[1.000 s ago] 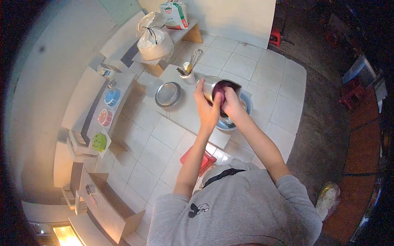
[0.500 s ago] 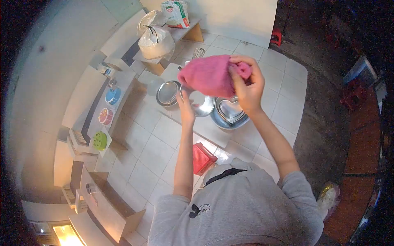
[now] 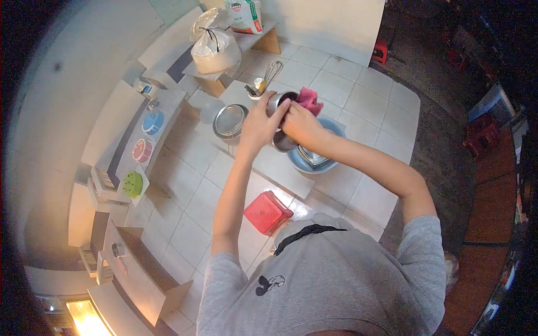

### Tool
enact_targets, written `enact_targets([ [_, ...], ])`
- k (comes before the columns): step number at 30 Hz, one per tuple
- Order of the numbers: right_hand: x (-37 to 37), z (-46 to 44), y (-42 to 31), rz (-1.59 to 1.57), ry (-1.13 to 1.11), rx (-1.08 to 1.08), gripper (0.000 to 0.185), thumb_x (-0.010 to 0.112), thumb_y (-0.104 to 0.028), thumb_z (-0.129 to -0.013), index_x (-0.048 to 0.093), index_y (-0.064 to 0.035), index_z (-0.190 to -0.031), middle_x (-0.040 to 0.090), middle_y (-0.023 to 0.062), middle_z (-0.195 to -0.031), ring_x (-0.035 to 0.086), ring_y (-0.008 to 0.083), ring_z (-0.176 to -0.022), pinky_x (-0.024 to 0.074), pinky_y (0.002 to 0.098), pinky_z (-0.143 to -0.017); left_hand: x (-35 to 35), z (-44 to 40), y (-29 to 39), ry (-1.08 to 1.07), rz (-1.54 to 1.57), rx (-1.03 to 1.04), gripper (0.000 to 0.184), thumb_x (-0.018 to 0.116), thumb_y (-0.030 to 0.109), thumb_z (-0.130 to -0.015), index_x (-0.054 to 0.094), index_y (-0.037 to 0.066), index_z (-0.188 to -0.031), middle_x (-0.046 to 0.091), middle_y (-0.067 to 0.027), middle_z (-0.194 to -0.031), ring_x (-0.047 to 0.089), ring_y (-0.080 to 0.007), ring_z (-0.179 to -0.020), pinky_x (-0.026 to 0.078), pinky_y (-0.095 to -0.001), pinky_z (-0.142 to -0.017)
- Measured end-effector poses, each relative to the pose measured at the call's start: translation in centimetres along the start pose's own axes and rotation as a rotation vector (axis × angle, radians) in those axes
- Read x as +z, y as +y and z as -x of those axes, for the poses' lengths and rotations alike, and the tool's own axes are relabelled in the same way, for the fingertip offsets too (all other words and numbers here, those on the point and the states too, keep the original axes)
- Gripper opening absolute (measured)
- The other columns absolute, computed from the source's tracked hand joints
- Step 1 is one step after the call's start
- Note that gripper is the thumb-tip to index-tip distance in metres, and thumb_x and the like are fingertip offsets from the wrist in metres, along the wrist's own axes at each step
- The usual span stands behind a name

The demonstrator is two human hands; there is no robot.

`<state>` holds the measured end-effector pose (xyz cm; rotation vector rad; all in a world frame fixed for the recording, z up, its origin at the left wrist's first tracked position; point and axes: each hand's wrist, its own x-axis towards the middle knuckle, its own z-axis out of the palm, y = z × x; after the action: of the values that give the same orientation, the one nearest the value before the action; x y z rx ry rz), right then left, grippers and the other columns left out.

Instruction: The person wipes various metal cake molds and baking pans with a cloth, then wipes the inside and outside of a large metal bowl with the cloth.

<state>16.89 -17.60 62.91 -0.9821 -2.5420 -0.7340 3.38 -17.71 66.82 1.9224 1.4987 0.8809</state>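
Note:
My left hand [image 3: 259, 124] grips a small metal tin [image 3: 274, 103] by its side, thumb at the rim. Against the tin's right side my right hand [image 3: 301, 124] is closed on a pink cloth [image 3: 310, 102], which sticks out past the tin; its fingertips are partly hidden. Just below both hands lies a round metal pan [image 3: 284, 142], partly covered by them. To its right a light blue basin [image 3: 335, 127] holds heart-shaped metal tins [image 3: 311, 158]. More round tins [image 3: 230, 121] stand left of my left hand.
A cup with a whisk [image 3: 273, 71] and other tools stands behind the hands. Beyond it are a tied plastic bag [image 3: 215, 55] and a printed sack [image 3: 245, 15]. A red stool [image 3: 268, 213] is near my body. Blue, pink and green cakes [image 3: 133, 183] line the left shelf.
The pink cloth, held up unfolded half a second ago, is now down beside a small tin. My left hand has taken hold of that tin, and both hands have come together.

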Motion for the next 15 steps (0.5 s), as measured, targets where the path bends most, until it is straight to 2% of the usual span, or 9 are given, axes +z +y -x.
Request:
enact_targets([
  [2, -1.0, 0.0, 0.0, -0.114, -0.287, 0.071, 0.023, 0.054, -0.020, -0.067, 0.061, -0.0029, -0.081, 0.061, 0.0134, -0.081, 0.057, 0.0239, -0.083, 0.0432, 0.0354, -0.077, 1.0, 0.6, 0.6, 0.171, -0.094, 0.115, 0.055, 0.054, 0.049, -0.074, 0.045, 0.014, -0.115, 0.054, -0.0201, -0.096, 0.056, -0.0338, -0.081, 0.043, -0.0381, -0.071],
  [3, -1.0, 0.3, 0.0, -0.115, -0.288, 0.076, 0.023, 0.054, -0.020, -0.067, 0.061, -0.0029, -0.081, 0.061, 0.0134, -0.081, 0.057, 0.0239, -0.083, 0.0432, 0.0354, -0.077, 1.5, 1.0, 0.3, 0.166, -0.094, 0.117, 0.055, 0.054, 0.049, -0.074, 0.045, 0.014, -0.115, 0.054, -0.0201, -0.096, 0.056, -0.0338, -0.081, 0.043, -0.0381, -0.071],
  [5, -0.7, 0.7, 0.4, -0.486, -0.578, 0.244, 0.025, 0.051, -0.020, -0.070, 0.060, 0.0000, -0.081, 0.061, 0.0162, -0.078, 0.059, 0.0259, -0.077, 0.0447, 0.0378, -0.071, 2.4, 1.7, 0.0, 0.155, 0.007, 0.211, 0.054, 0.057, 0.045, -0.073, 0.044, 0.012, -0.113, 0.054, -0.0181, -0.098, 0.055, -0.0321, -0.081, 0.043, -0.0374, -0.071],
  [6, -0.1, 1.1, 0.6, -0.710, -0.501, 0.259, 0.028, 0.048, -0.019, -0.072, 0.059, 0.0022, -0.086, 0.060, 0.0194, -0.078, 0.060, 0.0274, -0.073, 0.0448, 0.0379, -0.068, 2.7, 2.1, 0.0, 0.182, 0.043, 0.209, 0.053, 0.059, 0.042, -0.073, 0.044, 0.010, -0.112, 0.054, -0.0158, -0.099, 0.055, -0.0299, -0.084, 0.042, -0.0360, -0.072],
  [7, 0.8, 1.5, 0.3, -0.710, -0.496, 0.268, 0.028, 0.048, -0.019, -0.072, 0.059, 0.0022, -0.086, 0.060, 0.0194, -0.078, 0.060, 0.0274, -0.073, 0.0448, 0.0379, -0.068, 2.8, 2.1, -0.3, 0.175, 0.041, 0.216, 0.053, 0.059, 0.042, -0.073, 0.044, 0.010, -0.112, 0.054, -0.0158, -0.099, 0.055, -0.0299, -0.084, 0.042, -0.0360, -0.072],
  [9, 2.0, 2.5, -0.1, -1.252, -0.331, 0.525, 0.030, 0.048, -0.020, -0.072, 0.059, 0.0020, -0.089, 0.059, 0.0209, -0.081, 0.059, 0.0262, -0.076, 0.0431, 0.0365, -0.069, 3.5, 1.8, -1.7, 0.222, 0.113, 0.196, 0.052, 0.059, 0.041, -0.074, 0.044, 0.008, -0.112, 0.054, -0.0152, -0.100, 0.053, -0.0285, -0.088, 0.041, -0.0345, -0.075],
  [10, 0.3, 2.5, 0.1, -1.441, -0.325, 0.512, 0.029, 0.048, -0.019, -0.071, 0.059, 0.0027, -0.088, 0.059, 0.0178, -0.080, 0.057, 0.0215, -0.075, 0.0420, 0.0331, -0.069, 3.5, 1.8, -2.5, 0.194, 0.144, 0.158, 0.052, 0.058, 0.039, -0.075, 0.043, 0.007, -0.113, 0.053, -0.0153, -0.101, 0.052, -0.0290, -0.090, 0.040, -0.0350, -0.077],
  [13, -2.9, 3.8, 1.0, -1.539, -0.393, 0.393, 0.025, 0.047, -0.015, -0.073, 0.057, 0.0030, -0.087, 0.057, 0.0106, -0.076, 0.054, 0.0165, -0.076, 0.0423, 0.0303, -0.070, 3.6, 0.8, -5.7, 0.392, 0.149, 0.309, 0.053, 0.058, 0.037, -0.077, 0.042, 0.005, -0.115, 0.053, -0.0156, -0.102, 0.051, -0.0293, -0.092, 0.039, -0.0371, -0.081],
  [15, -1.9, 5.0, 2.1, -1.734, -0.434, 0.417, 0.022, 0.047, -0.013, -0.072, 0.057, 0.0009, -0.087, 0.057, 0.0101, -0.085, 0.052, 0.0142, -0.084, 0.0411, 0.0281, -0.075, 1.4, 0.0, -6.2, 0.388, 0.219, 0.289, 0.053, 0.057, 0.035, -0.078, 0.041, 0.002, -0.116, 0.053, -0.0140, -0.099, 0.053, -0.0244, -0.087, 0.041, -0.0348, -0.078],
])
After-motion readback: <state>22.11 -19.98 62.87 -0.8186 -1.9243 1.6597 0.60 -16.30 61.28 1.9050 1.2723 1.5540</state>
